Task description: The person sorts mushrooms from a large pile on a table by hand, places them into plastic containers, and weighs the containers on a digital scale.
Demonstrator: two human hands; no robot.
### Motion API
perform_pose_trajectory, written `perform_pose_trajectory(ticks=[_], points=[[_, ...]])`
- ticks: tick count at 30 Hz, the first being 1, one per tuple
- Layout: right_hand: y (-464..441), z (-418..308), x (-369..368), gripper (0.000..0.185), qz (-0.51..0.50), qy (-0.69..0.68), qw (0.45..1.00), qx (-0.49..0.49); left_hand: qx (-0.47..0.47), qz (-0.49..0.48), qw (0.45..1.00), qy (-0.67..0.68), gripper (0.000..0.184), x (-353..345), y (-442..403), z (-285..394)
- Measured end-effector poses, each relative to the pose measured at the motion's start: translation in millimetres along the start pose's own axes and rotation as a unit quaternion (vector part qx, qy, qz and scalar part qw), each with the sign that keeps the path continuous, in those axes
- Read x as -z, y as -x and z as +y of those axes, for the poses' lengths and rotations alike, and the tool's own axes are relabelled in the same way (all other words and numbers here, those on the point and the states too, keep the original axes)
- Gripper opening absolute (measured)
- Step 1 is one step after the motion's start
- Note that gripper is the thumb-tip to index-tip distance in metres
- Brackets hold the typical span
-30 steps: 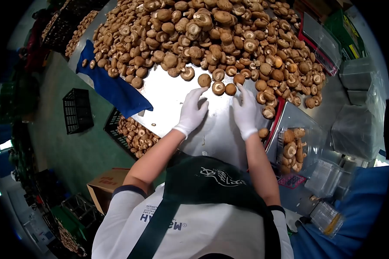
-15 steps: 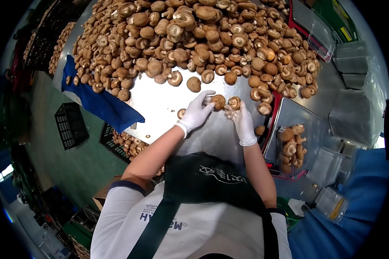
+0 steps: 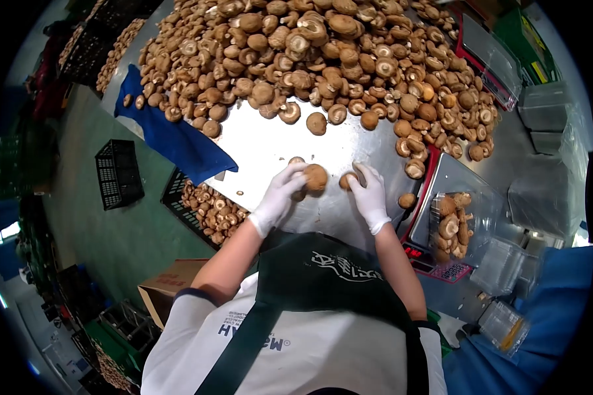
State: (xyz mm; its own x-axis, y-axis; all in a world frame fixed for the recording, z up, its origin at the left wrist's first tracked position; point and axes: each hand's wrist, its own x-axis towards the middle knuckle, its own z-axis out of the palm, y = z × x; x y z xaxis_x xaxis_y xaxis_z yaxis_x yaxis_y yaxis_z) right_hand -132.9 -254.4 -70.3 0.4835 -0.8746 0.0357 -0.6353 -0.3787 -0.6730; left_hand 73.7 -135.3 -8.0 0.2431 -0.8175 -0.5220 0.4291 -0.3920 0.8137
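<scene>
My left hand (image 3: 278, 196), in a white glove, has its fingers closed round a large brown mushroom (image 3: 315, 177) above the metal table (image 3: 336, 214). Two more mushrooms show partly beside its fingers, one above (image 3: 296, 160) and one below. My right hand (image 3: 369, 193), gloved too, pinches a smaller mushroom (image 3: 346, 180) between thumb and fingers. A large heap of mushrooms (image 3: 296, 59) covers the far side of the table, with a few loose ones at its near edge.
To the right, a clear tray of mushrooms (image 3: 452, 227) sits on a red-framed scale (image 3: 428, 191). A blue cloth (image 3: 178, 145) hangs over the left table edge, above a black crate of mushrooms (image 3: 211, 214). Clear boxes (image 3: 537, 191) are stacked at far right.
Both hands have drawn back from the heap's edge toward my body with mushrooms. The large mushroom has shifted toward my body, and the view has shifted slightly.
</scene>
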Motion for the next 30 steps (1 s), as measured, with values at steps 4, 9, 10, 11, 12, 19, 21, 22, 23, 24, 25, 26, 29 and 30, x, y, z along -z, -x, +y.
perform_pose_trajectory(ticks=[4, 9, 10, 11, 12, 19, 21, 22, 23, 24, 25, 26, 29, 30], points=[[-53.2, -60.0, -2.0, 0.038, -0.058, -0.087, 0.994, 0.016, -0.082, 0.163, 0.982, -0.059, 0.031, 81.5, 53.4, -9.7], [-120.4, -68.1, -53.2, 0.043, -0.073, 0.086, 0.99, 0.09, -0.052, 0.306, 0.875, -0.371, 0.04, 156.2, 102.1, -49.6], [-125.1, -64.3, -56.1, 0.037, -0.007, 0.035, 0.989, 0.146, -0.102, 0.338, 0.819, -0.451, 0.043, 155.8, 104.8, -50.9], [-127.5, -59.2, -58.2, 0.035, -0.034, -0.034, 0.994, 0.098, -0.122, 0.339, 0.819, -0.447, 0.045, 154.5, 104.2, -53.1], [-123.9, -64.2, -53.0, 0.032, -0.064, -0.102, 0.992, 0.047, -0.14, 0.35, 0.824, -0.424, 0.044, 150.0, 99.5, -56.2], [-66.2, -83.6, -2.8, 0.034, -0.194, -0.485, 0.84, -0.145, -0.188, 0.123, 0.956, -0.188, 0.05, 38.5, 39.9, 6.3], [-47.7, -94.2, 10.5, 0.035, -0.182, -0.48, 0.849, -0.129, -0.227, 0.07, 0.954, -0.184, 0.058, 15.7, 27.0, 15.0], [-39.7, -98.6, 15.7, 0.036, -0.176, -0.477, 0.852, -0.122, -0.259, 0.064, 0.948, -0.176, 0.062, 3.9, 24.3, 20.6], [-33.2, -99.1, 18.5, 0.037, -0.179, -0.466, 0.859, -0.112, -0.293, 0.043, 0.931, -0.213, 0.062, -2.9, 21.2, 24.5], [-25.4, -102.5, 23.6, 0.036, -0.195, -0.476, 0.847, -0.138, -0.325, 0.024, 0.912, -0.249, 0.062, -7.6, 18.7, 27.3], [-18.4, -101.9, 26.4, 0.036, -0.201, -0.487, 0.836, -0.156, -0.36, 0.009, 0.888, -0.287, 0.054, -10.3, 17.7, 29.1], [-12.0, -101.5, 29.2, 0.035, -0.207, -0.497, 0.824, -0.174, -0.32, -0.007, 0.913, -0.251, 0.052, -11.5, 19.6, 28.2], [2.9, -106.1, 51.3, 0.034, -0.153, -0.413, 0.882, -0.17, -0.246, -0.006, 0.961, -0.127, 0.039, -18.1, 29.3, 23.0], [11.4, -109.3, 54.7, 0.035, -0.12, -0.372, 0.916, -0.088, -0.228, -0.001, 0.967, -0.117, 0.04, -17.1, 32.4, 19.1]])
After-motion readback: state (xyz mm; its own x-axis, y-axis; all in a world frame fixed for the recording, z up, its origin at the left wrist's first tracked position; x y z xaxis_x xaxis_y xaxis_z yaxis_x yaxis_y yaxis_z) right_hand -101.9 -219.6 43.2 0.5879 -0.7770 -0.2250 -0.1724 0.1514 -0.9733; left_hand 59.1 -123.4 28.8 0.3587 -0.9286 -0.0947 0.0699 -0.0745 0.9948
